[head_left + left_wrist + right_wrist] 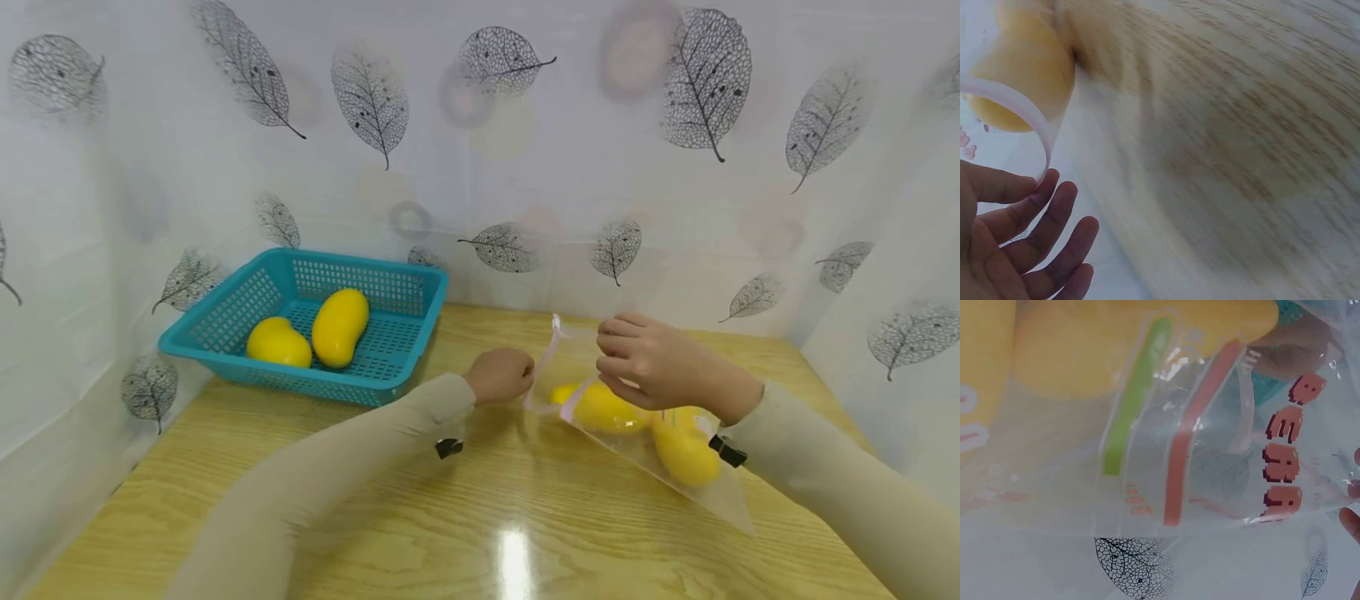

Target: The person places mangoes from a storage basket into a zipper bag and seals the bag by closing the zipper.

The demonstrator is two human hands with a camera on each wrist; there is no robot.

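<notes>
Mangoes (609, 408) lay bagged; two were left in the basket (352, 393), frame left.
Left hand (501, 377) and right hand (648, 362) pinched the unsealed bag (639, 440).

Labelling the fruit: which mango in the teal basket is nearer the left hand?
The right mango in the basket, the longer-looking one; the other mango sits left of it, farther from the left hand.

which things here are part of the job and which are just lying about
Part of the job, it seems:
- clear bag, its rim pinched by the left hand; right hand also at it
- bagged yellow fruit
- probably teal basket and its two yellow fruits, untouched

Just surroundings:
- wood-grain table
- leaf-print sheet
</notes>
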